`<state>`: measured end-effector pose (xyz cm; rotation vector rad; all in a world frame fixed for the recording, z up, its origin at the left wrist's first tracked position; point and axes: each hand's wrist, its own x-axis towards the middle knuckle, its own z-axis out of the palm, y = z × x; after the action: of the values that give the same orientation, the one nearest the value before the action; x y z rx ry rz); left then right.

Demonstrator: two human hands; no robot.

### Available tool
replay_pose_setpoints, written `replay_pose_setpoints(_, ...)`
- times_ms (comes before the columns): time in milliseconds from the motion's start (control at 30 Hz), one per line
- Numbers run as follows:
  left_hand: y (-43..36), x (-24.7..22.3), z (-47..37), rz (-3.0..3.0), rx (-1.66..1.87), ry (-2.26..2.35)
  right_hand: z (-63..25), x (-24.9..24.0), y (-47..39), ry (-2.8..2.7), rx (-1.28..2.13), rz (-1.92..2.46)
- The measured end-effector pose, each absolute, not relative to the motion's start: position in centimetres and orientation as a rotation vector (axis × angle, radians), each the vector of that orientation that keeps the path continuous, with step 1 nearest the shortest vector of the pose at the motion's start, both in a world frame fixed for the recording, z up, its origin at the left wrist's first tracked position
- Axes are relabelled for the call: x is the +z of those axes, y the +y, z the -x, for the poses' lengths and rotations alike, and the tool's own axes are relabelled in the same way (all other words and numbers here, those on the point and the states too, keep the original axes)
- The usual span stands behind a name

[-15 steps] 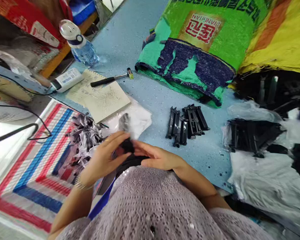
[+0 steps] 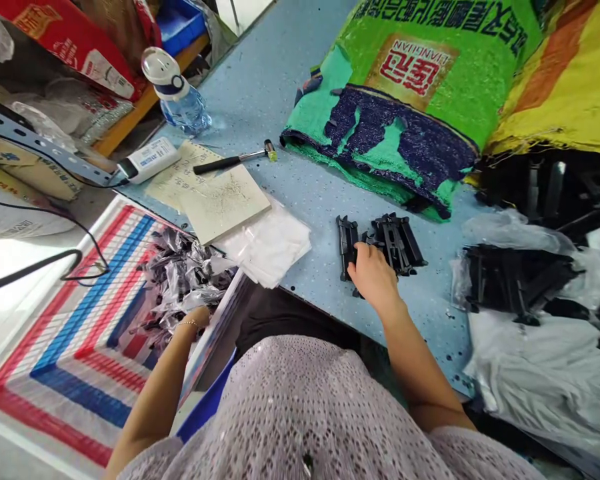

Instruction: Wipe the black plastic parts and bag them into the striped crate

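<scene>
My right hand (image 2: 374,273) rests on a small group of black plastic parts (image 2: 404,243) on the blue table, its fingers bent over the pieces; whether they grip one is hidden. At the left, my left hand (image 2: 200,319) reaches down into a pile of small bagged black parts (image 2: 185,273) in the striped basket (image 2: 93,357); its fingers are hidden among the bags. Between the hands, a stack of clear plastic bags (image 2: 275,243) lies at the table's edge, partly under a notepad (image 2: 225,207).
A hammer (image 2: 230,161) lies on the notepad. Behind it stand a water bottle (image 2: 183,100) and a white box-shaped device (image 2: 150,160). A green sack (image 2: 410,87) and a yellow sack (image 2: 570,93) lie at the back; bagged black parts (image 2: 515,273) are at the right.
My hands have parted from in front of my body. The left moved down into the basket and the bagged item is no longer seen between them; the right moved onto the black parts.
</scene>
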<state>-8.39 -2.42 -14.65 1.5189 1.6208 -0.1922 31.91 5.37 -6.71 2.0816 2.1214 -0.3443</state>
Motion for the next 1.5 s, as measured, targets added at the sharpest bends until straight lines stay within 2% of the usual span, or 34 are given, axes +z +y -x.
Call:
replay_pose_setpoints(133, 0.9, -11.0, 4.7, -1.6, -0.056, 1.474, -31.9, -7.3, 5.8, 2.085, -0.473, -2.117)
replay_pose_setpoints(267, 5.5, -9.1, -3.2, -1.895, 0.545, 1.53, -32.8, -8.4, 6.3, 2.135, -0.709, -2.253)
replay_pose_setpoints(333, 7.3, -9.5, -6.0, -2.005, 0.659, 1.63, -33.3, -9.0, 6.2, 2.187, -1.084, -2.356)
replay_pose_setpoints(467, 9.4, -10.6, -6.1, -1.769, 0.715, 1.655, -32.5, -9.0, 6.1, 1.949, -2.331, -2.377)
replay_pose_setpoints(567, 9.7, -10.4, -4.4, -1.541, 0.674, 1.587, -29.4, -8.5, 6.8, 1.543, -3.049, -2.017)
replay_pose_setpoints(633, 9.6, -9.8, -3.8, -1.483, 0.653, 1.557, -26.7, -8.6, 7.6, 1.33, -3.253, -1.699)
replay_pose_setpoints(700, 9.3, -9.2, -3.4, -1.587, 0.681, 1.544, -24.6, -9.2, 8.2, 1.193, -3.263, -1.633)
replay_pose_setpoints(833, 8.9, -8.3, -2.7, -2.097, 0.568, 1.557, -24.1, -10.3, 7.5, 1.146, -3.272, -1.917)
replay_pose_setpoints(900, 9.0, -8.3, -2.4, -2.179, 0.541, 1.564, -25.5, -10.1, 6.3, 1.143, -3.359, -1.679)
replay_pose_setpoints(1000, 9.2, -8.5, -2.1, -2.133, 0.684, 1.518, -27.2, -9.9, 4.8, 1.005, -3.309, -1.199)
replay_pose_setpoints(1167, 7.5, -7.7, -1.5, -2.135, 0.867, 1.418, -26.4, -11.1, 4.7, 0.601, -3.311, -1.079)
replay_pose_setpoints(1267, 5.3, -7.1, -1.7, -2.166, 0.904, 1.345, -25.1, -11.9, 5.3, 0.609, -3.334, -1.254)
replay_pose_setpoints(1367, 3.4, -7.4, -3.3, -2.196, 0.842, 1.167, -24.2, -11.6, 5.2, 0.953, -3.22, -1.766)
replay_pose_setpoints(1433, 2.7, -7.9, -5.0, -2.236, 0.776, 1.035, -23.8, -10.7, 4.7, 1.466, -2.87, -2.115)
replay_pose_setpoints(1500, 2.1, -7.6, -6.1, -2.288, 0.715, 1.003, -23.6, -9.5, 3.8, 1.96, -2.424, -2.242)
